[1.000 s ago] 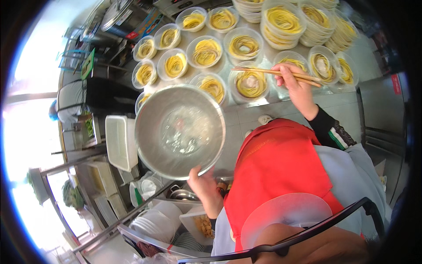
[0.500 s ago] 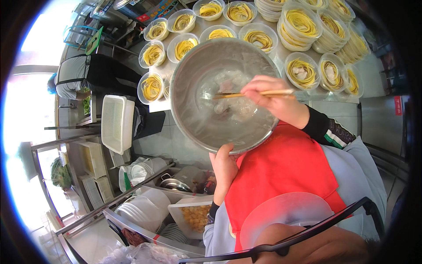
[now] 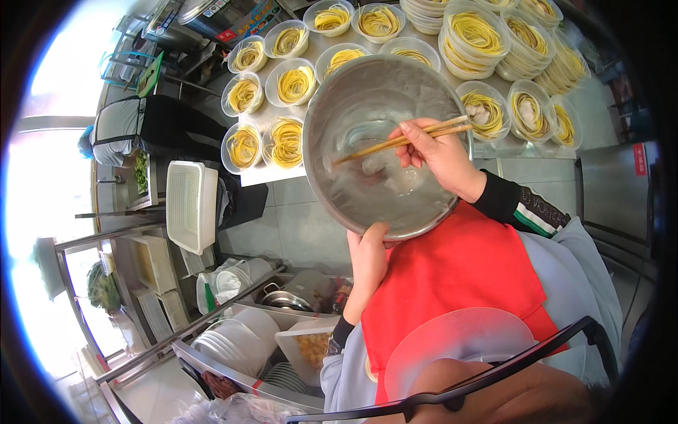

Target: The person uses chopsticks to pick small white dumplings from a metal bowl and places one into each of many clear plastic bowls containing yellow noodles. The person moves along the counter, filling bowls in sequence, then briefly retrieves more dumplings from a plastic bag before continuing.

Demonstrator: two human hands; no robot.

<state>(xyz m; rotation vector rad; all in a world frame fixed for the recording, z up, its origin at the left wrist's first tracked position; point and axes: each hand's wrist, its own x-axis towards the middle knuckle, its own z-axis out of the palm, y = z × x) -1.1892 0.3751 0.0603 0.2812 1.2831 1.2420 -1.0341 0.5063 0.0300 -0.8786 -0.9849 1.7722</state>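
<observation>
My left hand [image 3: 369,263] grips the near rim of a large metal mixing bowl [image 3: 328,185], thumb over the edge. The bowl is tilted toward me, and a wet, whitish film coats its inside. Pale, raw-looking pieces [image 3: 372,165] lie in a little liquid at its bottom. In my right hand [image 3: 439,157] is a pair of wooden chopsticks [image 3: 385,145], their tips down inside the bowl. Beyond the bowl stand clear plastic bowls of yellow noodles [image 3: 295,85]. Two at the right, such as this noodle bowl [image 3: 486,115], have pale pieces on top.
Stacked noodle bowls [image 3: 474,42] fill the right side of the metal table. A white plastic basket [image 3: 192,205] stands at the left, near a bent-over co-worker [image 3: 134,131]. Below it, a shelf holds white plates [image 3: 229,346], a lidded pot [image 3: 284,298] and a tub of yellowish chunks [image 3: 311,348].
The mixing bowl has shifted right with my left hand, uncovering a noodle bowl at the table's near left corner. The chopsticks have turned, their tips now nearer the bowl's left wall.
</observation>
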